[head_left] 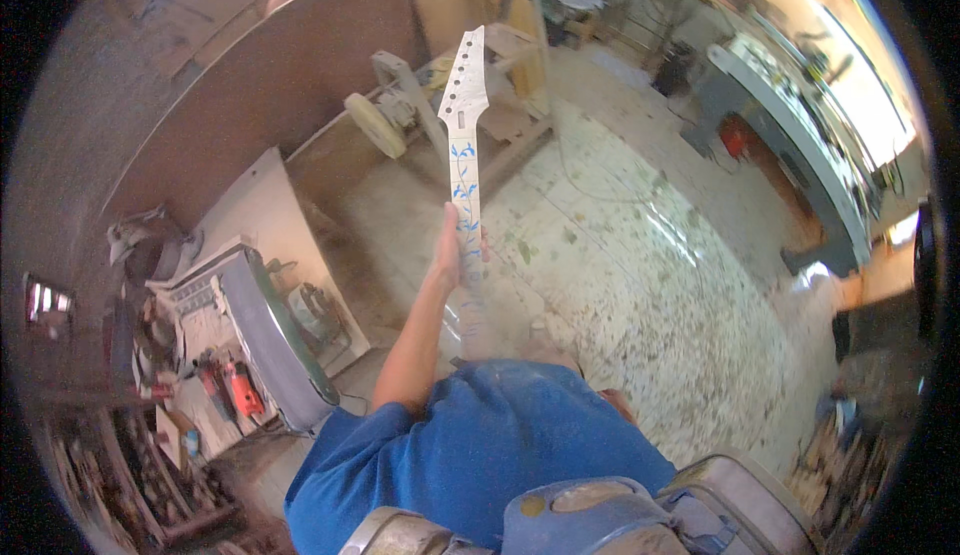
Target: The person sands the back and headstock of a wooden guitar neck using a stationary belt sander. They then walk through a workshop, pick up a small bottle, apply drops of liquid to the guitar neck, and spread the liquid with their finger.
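My left hand (449, 251) is wrapped around a pale guitar neck (466, 162), its thumb lying along the near side edge. The neck points away from me, headstock (466, 80) at the far end with a row of dark tuner holes. Blue vine-like inlays run down the fretboard. Toward my body, the lower end of the neck fades into blur. My right hand does not show; only a bit of skin (617, 404) peeks out beside my blue shirt (500, 420), at its right.
A belt sander (265, 325) and red power tools (242, 389) sit on a bench at left. Beyond the neck stands a machine with a pale round wheel (375, 126). A grey cluttered workbench (790, 115) lines the right. Leaves and debris dot the floor (640, 305).
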The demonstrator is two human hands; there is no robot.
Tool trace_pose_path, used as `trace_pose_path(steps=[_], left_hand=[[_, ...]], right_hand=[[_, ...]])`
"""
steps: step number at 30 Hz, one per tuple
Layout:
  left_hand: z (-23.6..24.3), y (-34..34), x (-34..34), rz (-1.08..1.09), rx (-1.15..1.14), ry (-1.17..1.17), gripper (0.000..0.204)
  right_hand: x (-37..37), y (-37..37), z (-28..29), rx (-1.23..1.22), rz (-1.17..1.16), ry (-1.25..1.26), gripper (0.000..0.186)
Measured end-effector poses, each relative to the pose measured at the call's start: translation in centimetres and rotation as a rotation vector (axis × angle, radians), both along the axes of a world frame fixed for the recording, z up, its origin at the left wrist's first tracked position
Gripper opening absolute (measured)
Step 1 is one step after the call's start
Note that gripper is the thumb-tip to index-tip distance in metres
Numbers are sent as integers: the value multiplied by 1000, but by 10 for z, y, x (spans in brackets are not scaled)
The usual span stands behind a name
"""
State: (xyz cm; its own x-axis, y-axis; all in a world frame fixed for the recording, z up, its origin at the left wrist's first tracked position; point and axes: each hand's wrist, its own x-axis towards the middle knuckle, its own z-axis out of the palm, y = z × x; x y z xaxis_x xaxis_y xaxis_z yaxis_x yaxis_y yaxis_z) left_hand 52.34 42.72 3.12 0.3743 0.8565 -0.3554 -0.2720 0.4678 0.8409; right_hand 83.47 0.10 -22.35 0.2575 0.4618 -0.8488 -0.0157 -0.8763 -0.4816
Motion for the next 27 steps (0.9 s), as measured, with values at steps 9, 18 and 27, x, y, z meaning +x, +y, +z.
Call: trace_pose_path(steps=[9, 18, 27], left_hand=[[39, 13, -41, 424, 21, 377, 80], [49, -101, -90, 568, -222, 673, 79], [-28, -227, -130, 451, -390, 852, 79]], right_hand=[[215, 161, -75, 130, 249, -37, 27], [144, 357, -1, 313, 575, -119, 25], [27, 370, 15, 216, 857, 42, 21]])
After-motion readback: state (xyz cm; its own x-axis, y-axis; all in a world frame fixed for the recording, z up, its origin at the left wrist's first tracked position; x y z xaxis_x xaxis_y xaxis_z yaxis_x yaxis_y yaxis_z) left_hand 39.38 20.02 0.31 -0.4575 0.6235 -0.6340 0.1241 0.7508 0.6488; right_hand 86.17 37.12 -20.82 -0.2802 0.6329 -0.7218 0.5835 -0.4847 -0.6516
